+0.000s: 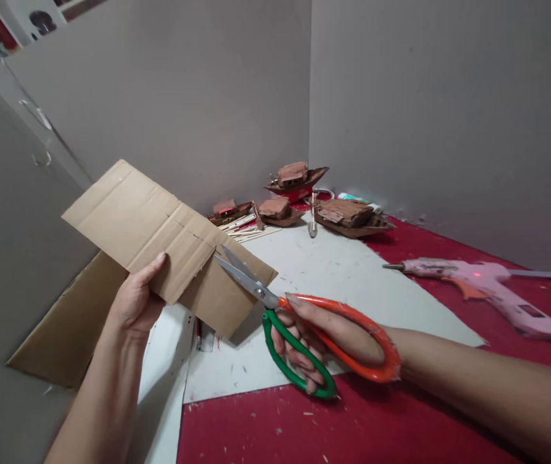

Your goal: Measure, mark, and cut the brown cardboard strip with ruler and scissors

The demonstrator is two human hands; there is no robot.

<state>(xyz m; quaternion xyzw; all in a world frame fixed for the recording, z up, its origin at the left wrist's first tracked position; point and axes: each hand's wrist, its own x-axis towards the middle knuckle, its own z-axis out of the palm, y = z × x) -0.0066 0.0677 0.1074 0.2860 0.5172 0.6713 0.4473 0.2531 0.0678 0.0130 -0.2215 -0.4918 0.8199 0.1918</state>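
Observation:
My left hand (137, 299) grips a piece of tan cardboard (130, 212) by its lower edge, thumb on top and fingers behind. Creases and a few dark pen marks run across the sheet. A cut splits it partway, and the flap on the right hangs a little lower. My right hand (314, 335) is wrapped around the handles of a pair of scissors (260, 293), one orange and one green. The blades are parted slightly, with their tips at the cardboard by the inner end of the cut.
Several small brown model boats (347, 216) stand at the back beside thin wooden sticks (251, 229). A pink glue gun (488, 283) with a glowing red light lies on the red surface (372, 425) at right. White sheets (227, 380) cover part of it. Another cardboard piece (62, 328) leans at left.

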